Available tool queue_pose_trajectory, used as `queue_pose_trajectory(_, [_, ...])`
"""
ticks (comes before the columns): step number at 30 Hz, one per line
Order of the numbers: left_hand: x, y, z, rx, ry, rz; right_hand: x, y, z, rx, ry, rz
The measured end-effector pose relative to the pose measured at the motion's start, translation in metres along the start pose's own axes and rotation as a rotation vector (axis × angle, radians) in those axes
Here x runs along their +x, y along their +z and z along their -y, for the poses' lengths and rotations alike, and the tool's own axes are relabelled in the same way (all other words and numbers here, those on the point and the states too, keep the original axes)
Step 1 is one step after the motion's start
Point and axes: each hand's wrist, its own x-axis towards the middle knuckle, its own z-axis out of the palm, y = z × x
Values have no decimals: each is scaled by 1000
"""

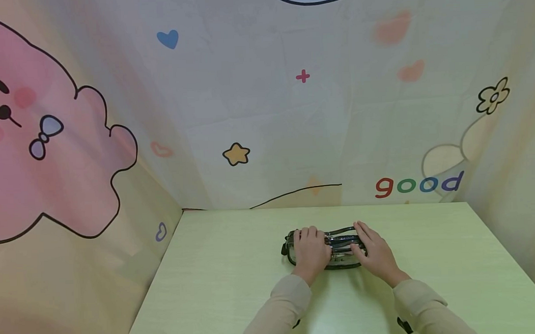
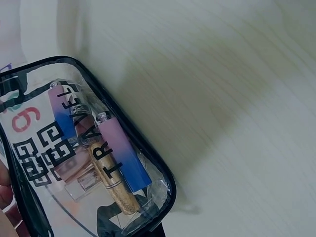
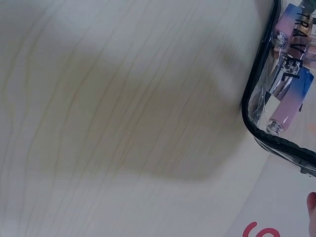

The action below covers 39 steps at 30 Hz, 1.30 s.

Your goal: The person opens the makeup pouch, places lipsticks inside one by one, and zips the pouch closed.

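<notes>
A clear plastic toiletry bag (image 1: 343, 259) with black trim lies near the middle of the table, crosswise between both hands. My left hand (image 1: 312, 253) grips its left part, fingers bent over the top. At the right end, my right hand (image 1: 378, 254) holds the edge with the thumb nearer me and the fingers on the far side. Through the clear wall in the left wrist view show a pink-and-blue tube (image 2: 123, 150) and a gold glittery tube (image 2: 112, 177), under black TRAVEL lettering. Another pink-and-blue tube (image 3: 294, 101) appears in the right wrist view.
The pale wood-grain table (image 1: 210, 297) ends at a printed curtain (image 1: 247, 104) behind and at the sides. Black strap ends (image 1: 405, 325) stick out by the sleeves. Shadows of the hands and bag fall on the tabletop.
</notes>
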Motion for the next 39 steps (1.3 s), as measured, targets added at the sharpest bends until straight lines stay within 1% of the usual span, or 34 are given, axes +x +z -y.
queue_pose_trajectory(5, [1,-1,2,-19,-20,-12,0,0,-1,3,-1,-2])
queue_pose_trajectory(13, [1,-4,3,-54,-34,-21,0,-1,-1,-2,-6,-6])
queue_pose_trajectory(20, [2,-5,3,-80,-50,3,0,0,-2,-15,-13,-10])
queue_pose_trajectory(26, [4,-3,3,-134,-76,-40,0,-2,0,-12,-16,-19])
queue_pose_trajectory(29, [5,-4,3,-159,-88,-52,0,-2,-1,-20,-13,-16])
queue_pose_trajectory(34, [5,-8,4,-201,-108,-37,0,-2,-1,-24,-9,-14])
queue_pose_trajectory(39, [5,-10,7,-232,-147,-20,-1,-1,-2,-24,-6,-14])
